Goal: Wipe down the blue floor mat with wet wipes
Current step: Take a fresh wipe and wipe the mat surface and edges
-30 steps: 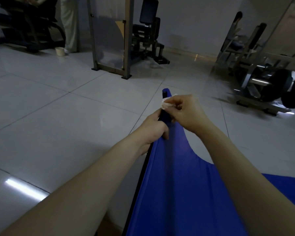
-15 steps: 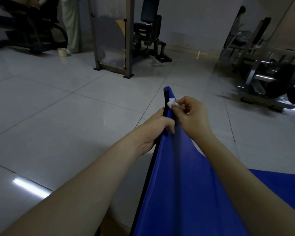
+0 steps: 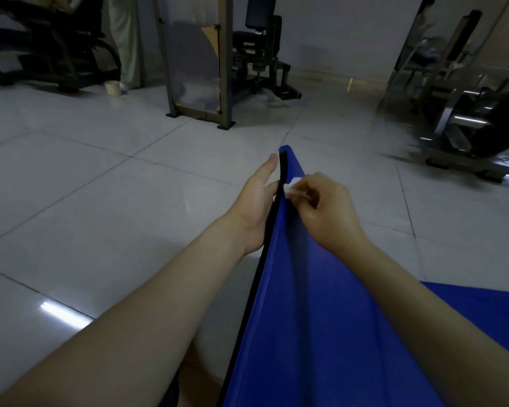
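Saw the blue floor mat (image 3: 321, 318) tilted up on its left side, climbing from the lower right of the view to a narrow far corner, with a black edge (image 3: 282, 171) running along its left. Found the left hand (image 3: 256, 207) laid against that black edge just short of the mat's far corner, fingers straight and together, curled round nothing (pressed flat, not clasped). Found the right hand (image 3: 326, 212) on the mat's blue face just right of the black edge, fingers curled in, thumb and fingertips pinching a small white wet wipe (image 3: 291, 186). Saw the wipe touching the mat right beside the black edge, a little below the far corner.

Noted a pale tiled floor (image 3: 100, 201) under and around the mat. Beyond the mat's far corner, made out a metal frame (image 3: 194, 69) with a translucent panel, and behind it a black padded seat machine (image 3: 262, 54). Far to the mat's left, well apart, picked out a dark machine (image 3: 41, 48), a small pale roll or cup (image 3: 112, 89) on the tiles (could not tell which) and a person's light trouser legs (image 3: 127, 39) just beside it. To the mat's right, well apart, saw a weight machine (image 3: 467, 113) with a chrome bar, blurred.
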`<state>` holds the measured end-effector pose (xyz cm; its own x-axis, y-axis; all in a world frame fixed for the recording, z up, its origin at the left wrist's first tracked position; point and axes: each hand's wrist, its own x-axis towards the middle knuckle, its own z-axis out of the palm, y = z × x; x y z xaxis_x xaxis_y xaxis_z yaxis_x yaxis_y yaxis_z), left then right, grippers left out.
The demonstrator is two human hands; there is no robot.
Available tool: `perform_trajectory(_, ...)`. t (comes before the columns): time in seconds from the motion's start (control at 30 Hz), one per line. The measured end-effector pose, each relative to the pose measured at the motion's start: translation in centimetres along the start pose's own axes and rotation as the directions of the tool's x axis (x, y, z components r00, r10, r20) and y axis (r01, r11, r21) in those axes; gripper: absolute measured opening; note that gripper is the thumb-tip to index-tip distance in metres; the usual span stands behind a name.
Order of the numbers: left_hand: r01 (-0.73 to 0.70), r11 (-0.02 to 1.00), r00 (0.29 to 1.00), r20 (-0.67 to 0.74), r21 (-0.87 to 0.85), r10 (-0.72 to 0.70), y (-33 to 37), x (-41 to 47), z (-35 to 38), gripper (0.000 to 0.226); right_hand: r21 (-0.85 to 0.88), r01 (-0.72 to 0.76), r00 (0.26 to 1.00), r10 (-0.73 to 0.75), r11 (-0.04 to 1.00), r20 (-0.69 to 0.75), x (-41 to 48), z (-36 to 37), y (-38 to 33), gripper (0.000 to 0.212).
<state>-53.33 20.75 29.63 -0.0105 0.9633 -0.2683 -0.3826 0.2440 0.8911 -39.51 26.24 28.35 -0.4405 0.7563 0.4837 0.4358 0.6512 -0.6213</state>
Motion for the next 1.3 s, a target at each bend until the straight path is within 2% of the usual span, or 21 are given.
perform_trajectory(0.13, 0.021, 0.999, 1.0, 0.006, -0.041, -0.021, 0.0, 0.1, -0.1, 0.091, 0.113, 0.119, 0.959, -0.143, 0.987, 0.245, -4.6, 0.1, -2.3, 0.014)
perform_trajectory(0.2, 0.025, 0.998, 1.0, 0.012, -0.052, -0.024, 0.0, 0.3, -0.4, 0.09, 0.071, 0.191, 0.935, -0.203, 0.979, 0.291, -5.1, -0.1, -2.7, 0.013)
perform_trajectory(0.27, 0.013, 0.999, 0.999, 0.033, -0.03, -0.012, -0.1, 0.3, -0.3, 0.088, 0.004, 0.173, 0.969, -0.17, 0.985, 0.181, -3.3, -0.3, -1.5, 0.009)
perform_trajectory(0.33, -0.011, 1.0, 0.999, 0.049, -0.019, 0.012, -0.1, 0.1, 0.1, 0.084, 0.002, 0.061, 0.996, -0.061, 0.998, 0.066, -1.7, -0.7, -0.3, 0.008)
perform_trajectory(0.4, -0.016, 0.999, 0.998, 0.057, -0.032, 0.018, -0.3, 0.1, 0.5, 0.086, 0.007, 0.038, 0.997, -0.039, 0.999, 0.065, -1.7, -0.7, 0.1, 0.007)
perform_trajectory(0.47, 0.0, 0.999, 0.999, 0.049, -0.044, 0.002, -0.4, 0.3, 0.4, 0.092, 0.015, 0.09, 0.977, -0.092, 0.996, 0.192, -3.5, -0.7, -0.7, 0.009)
perform_trajectory(0.53, 0.0, 0.999, 1.0, 0.022, -0.054, 0.001, -0.5, 0.5, 0.0, 0.093, 0.051, 0.174, 0.919, -0.181, 0.983, 0.351, -5.6, -0.7, -2.1, 0.009)
perform_trajectory(0.6, -0.01, 0.997, 1.0, 0.004, -0.072, 0.01, -0.5, 0.5, -0.4, 0.09, 0.055, 0.253, 0.875, -0.253, 0.966, 0.412, -6.5, -0.6, -2.6, 0.008)
perform_trajectory(0.67, -0.007, 0.998, 1.0, 0.008, -0.064, 0.007, -0.5, 0.5, -0.5, 0.089, 0.01, 0.271, 0.91, -0.26, 0.963, 0.323, -5.6, -0.5, -1.8, 0.007)
perform_trajectory(0.7, 0.0, 0.999, 1.0, 0.017, -0.051, 0.0, -0.6, 0.5, -0.5, 0.089, -0.01, 0.233, 0.945, -0.224, 0.972, 0.239, -4.9, -0.4, -1.0, 0.006)
perform_trajectory(0.77, 0.001, 0.999, 1.0, 0.03, -0.036, 0.0, -0.7, 0.5, 0.1, 0.086, 0.016, 0.077, 0.994, -0.078, 0.997, 0.07, -3.2, -0.7, 0.6, 0.004)
perform_trajectory(0.83, -0.02, 0.999, 0.999, 0.033, -0.027, 0.02, -1.0, 0.3, 1.1, 0.082, 0.119, -0.064, 0.998, 0.066, 0.991, -0.009, -2.0, -0.9, 1.6, 0.011)
perform_trajectory(1.0, -0.016, 0.999, 1.0, 0.025, -0.051, 0.018, -1.1, 1.1, 1.9, 0.093, 0.212, -0.076, 0.997, 0.074, 0.974, 0.019, -2.1, -0.7, 1.4, 0.009)
perform_trajectory(1.13, 0.025, 0.995, 1.0, 0.009, -0.101, -0.024, -0.9, 1.2, 1.9, 0.098, 0.199, 0.07, 0.988, -0.096, 0.977, 0.124, -4.7, -0.1, -0.9, 0.01)
perform_trajectory(1.2, 0.019, 0.994, 1.0, 0.005, -0.104, -0.018, -0.8, 1.2, 1.6, 0.089, 0.207, 0.127, 0.97, -0.165, 0.97, 0.176, -5.9, 0.1, -1.7, 0.006)
perform_trajectory(1.3, 0.034, 0.999, 0.999, -0.028, 0.029, -0.033, -0.6, 1.0, 1.4, 0.05, 0.227, 0.151, 0.964, -0.195, 0.962, 0.181, -6.4, 0.0, -1.5, 0.007)
